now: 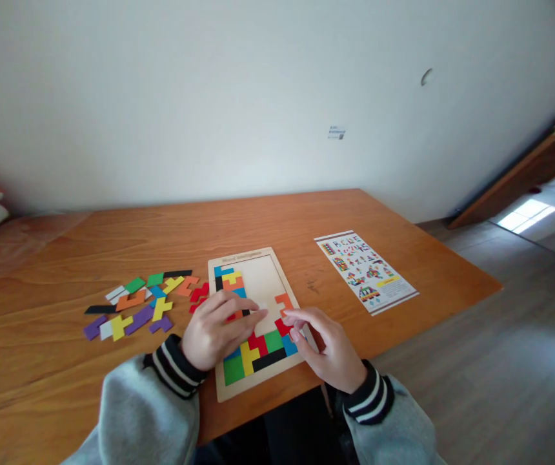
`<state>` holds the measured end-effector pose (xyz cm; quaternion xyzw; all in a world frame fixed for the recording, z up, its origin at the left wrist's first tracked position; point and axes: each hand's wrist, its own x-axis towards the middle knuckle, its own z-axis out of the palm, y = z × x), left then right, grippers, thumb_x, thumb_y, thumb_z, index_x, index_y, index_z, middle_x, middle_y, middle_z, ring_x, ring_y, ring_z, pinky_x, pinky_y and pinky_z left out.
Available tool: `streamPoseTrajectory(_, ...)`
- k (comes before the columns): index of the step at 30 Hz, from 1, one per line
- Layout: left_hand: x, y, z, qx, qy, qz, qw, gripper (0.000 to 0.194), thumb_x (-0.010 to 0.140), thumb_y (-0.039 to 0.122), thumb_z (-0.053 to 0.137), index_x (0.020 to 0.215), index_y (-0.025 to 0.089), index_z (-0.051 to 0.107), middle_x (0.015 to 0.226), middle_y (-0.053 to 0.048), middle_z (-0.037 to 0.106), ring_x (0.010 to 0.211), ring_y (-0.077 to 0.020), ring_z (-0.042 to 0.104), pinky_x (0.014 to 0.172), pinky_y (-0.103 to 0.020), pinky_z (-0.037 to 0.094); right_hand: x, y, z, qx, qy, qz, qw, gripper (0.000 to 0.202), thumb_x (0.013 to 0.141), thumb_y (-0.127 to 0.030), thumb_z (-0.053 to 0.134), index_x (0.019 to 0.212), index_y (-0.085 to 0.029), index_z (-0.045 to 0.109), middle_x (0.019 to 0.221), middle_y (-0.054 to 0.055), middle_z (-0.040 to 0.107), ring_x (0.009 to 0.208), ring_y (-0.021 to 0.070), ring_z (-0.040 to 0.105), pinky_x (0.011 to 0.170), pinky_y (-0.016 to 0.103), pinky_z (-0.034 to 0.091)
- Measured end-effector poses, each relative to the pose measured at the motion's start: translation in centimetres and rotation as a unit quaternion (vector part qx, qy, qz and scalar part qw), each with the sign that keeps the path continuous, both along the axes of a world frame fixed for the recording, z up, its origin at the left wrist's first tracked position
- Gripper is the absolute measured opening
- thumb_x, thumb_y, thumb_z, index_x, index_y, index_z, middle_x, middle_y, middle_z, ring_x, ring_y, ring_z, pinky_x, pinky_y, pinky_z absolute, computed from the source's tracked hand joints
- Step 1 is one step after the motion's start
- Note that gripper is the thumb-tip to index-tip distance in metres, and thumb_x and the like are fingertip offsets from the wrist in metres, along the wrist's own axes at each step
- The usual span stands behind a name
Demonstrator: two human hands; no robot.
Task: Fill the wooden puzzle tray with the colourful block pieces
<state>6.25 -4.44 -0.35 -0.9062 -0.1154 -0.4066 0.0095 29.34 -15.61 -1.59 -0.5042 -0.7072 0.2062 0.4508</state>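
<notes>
A light wooden puzzle board (253,258) lies on the table, with coloured pieces along its left side, bottom and lower right. My left hand (222,325) is over the board's left part, its fingers stretched to the right and hiding some pieces. What lies under its fingertips cannot be made out. At the board's right edge is my right hand (328,349), thumb and index finger apart, beside a red piece (283,327) and below an orange piece (284,301). Near the bottom edge are a green piece (233,371) and a black piece (268,359).
Several loose pieces, among them a yellow one (162,308) and a purple one (139,318), are spread left of the board. A printed pattern sheet (367,271) lies to the right on the wooden table (258,216). Behind stands a pale wall (210,103).
</notes>
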Motion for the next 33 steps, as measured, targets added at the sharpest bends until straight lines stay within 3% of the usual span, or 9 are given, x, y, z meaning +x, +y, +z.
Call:
streamPoseTrajectory(4, 2.8, -0.6, -0.4, 0.015, -0.001, -0.075, 0.997, 0.029, 0.101, 0.023, 0.048, 0.124, 0.025, 0.067, 0.103, -0.006, 0.072, 0.089, -0.0185, 0.057, 0.076, -0.032, 0.053, 0.4, 0.2, 0.4, -0.023, 0.062, 0.029, 0.997, 0.032, 0.096, -0.019, 0.056, 0.126, -0.027, 0.063, 0.104, 0.004, 0.072, 0.091, 0.0162, 0.068, 0.084, 0.031, 0.055)
streamPoseTrajectory(8, 3.3, -0.8, -0.5, 0.003, -0.004, -0.102, 0.995, 0.032, 0.102, 0.021, 0.045, 0.126, 0.024, 0.066, 0.102, -0.006, 0.072, 0.086, -0.0187, 0.056, 0.075, -0.032, 0.052, 0.7, 0.2, 0.6, -0.036, 0.092, 0.04, 0.994, 0.026, 0.097, -0.021, 0.056, 0.119, -0.027, 0.068, 0.105, 0.004, 0.073, 0.096, 0.0169, 0.068, 0.086, 0.031, 0.055)
streamPoseTrajectory(11, 3.1, -0.8, -0.5, -0.009, 0.006, -0.095, 0.995, 0.03, 0.1, 0.019, 0.05, 0.126, 0.022, 0.065, 0.104, -0.007, 0.072, 0.087, -0.0188, 0.057, 0.077, -0.032, 0.053, 0.8, 0.2, 0.3, -0.04, 0.097, 0.018, 0.994, 0.023, 0.096, -0.023, 0.058, 0.117, -0.026, 0.068, 0.105, 0.004, 0.073, 0.096, 0.0176, 0.069, 0.086, 0.031, 0.055)
streamPoseTrajectory(15, 3.1, -1.0, -0.2, -0.033, 0.025, -0.043, 0.998, 0.029, 0.093, 0.016, 0.061, 0.122, 0.018, 0.065, 0.104, -0.007, 0.073, 0.089, -0.0182, 0.06, 0.081, -0.031, 0.056, 1.4, 0.6, -0.5, -0.035, 0.099, -0.059, 0.993, 0.017, 0.097, -0.028, 0.058, 0.109, -0.024, 0.069, 0.103, 0.005, 0.074, 0.095, 0.0185, 0.069, 0.086, 0.032, 0.056)
streamPoseTrajectory(21, 3.2, -1.2, -0.2, -0.065, 0.034, -0.034, 0.997, 0.02, 0.092, 0.012, 0.058, 0.106, 0.018, 0.07, 0.1, -0.006, 0.074, 0.088, -0.0174, 0.063, 0.08, -0.031, 0.056, 2.4, 0.8, -1.4, -0.036, 0.086, -0.134, 0.987, 0.022, 0.093, -0.034, 0.063, 0.111, -0.021, 0.065, 0.099, 0.007, 0.074, 0.089, 0.0187, 0.071, 0.082, 0.032, 0.059)
streamPoseTrajectory(27, 3.4, -1.3, -0.4, -0.064, 0.057, -0.059, 0.995, 0.016, 0.093, 0.021, 0.06, 0.105, 0.018, 0.071, 0.096, -0.006, 0.076, 0.083, -0.0168, 0.064, 0.079, -0.031, 0.057, 2.0, 0.6, -0.8, -0.053, -0.009, -0.084, 0.995, 0.013, 0.093, -0.029, 0.062, 0.102, -0.022, 0.07, 0.093, 0.005, 0.076, 0.083, 0.0183, 0.071, 0.078, 0.032, 0.058)
streamPoseTrajectory(33, 3.3, -1.3, -0.8, -0.06, 0.078, -0.078, 0.992, 0.019, 0.095, 0.028, 0.06, 0.107, 0.02, 0.072, 0.101, -0.006, 0.076, 0.088, -0.0175, 0.065, 0.082, -0.032, 0.057, 1.8, 0.7, -0.3, -0.025, -0.058, -0.059, 0.996, 0.018, 0.095, -0.022, 0.059, 0.108, -0.024, 0.071, 0.096, 0.006, 0.071, 0.087, 0.0185, 0.068, 0.079, 0.033, 0.057)
